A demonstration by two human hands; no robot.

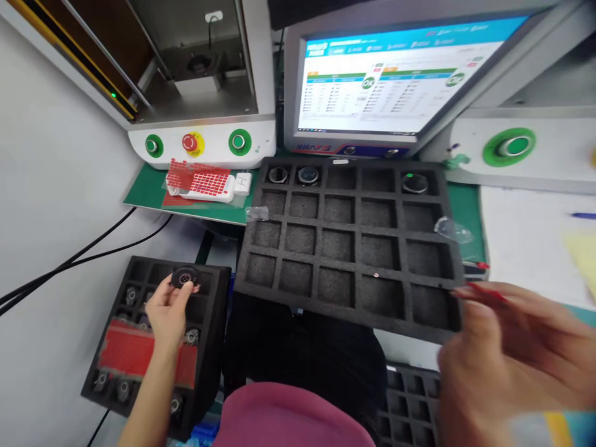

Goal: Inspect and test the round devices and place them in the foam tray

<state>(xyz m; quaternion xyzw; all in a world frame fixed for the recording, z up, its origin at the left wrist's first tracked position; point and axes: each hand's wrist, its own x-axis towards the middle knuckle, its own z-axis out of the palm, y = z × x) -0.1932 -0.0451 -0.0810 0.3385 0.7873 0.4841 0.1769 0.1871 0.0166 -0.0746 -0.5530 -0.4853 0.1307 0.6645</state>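
My left hand (170, 304) pinches a round black watch body (185, 278) between thumb and fingers, its back with small metallic contacts turned up. It is above the far part of a black foam tray (212, 310) at lower left, where several watch bodies sit in pockets under a red strip (128, 349). My right hand (507, 354), smeared by motion, is at the right front corner of the large foam tray (321, 254). Its fingers are closed around something thin and red (487, 292) that I cannot make out. Three round watch pieces, one a dark disc (308, 176), lie in the large tray's back row.
Behind the large tray stands a monitor (363, 87) showing "OK" marks. Test machines with green buttons (239, 142) and a red stop button (190, 143) flank it. Red sticker sheets (200, 179) and a white adapter (243, 184) lie at left. Another foam tray (410, 403) is below.
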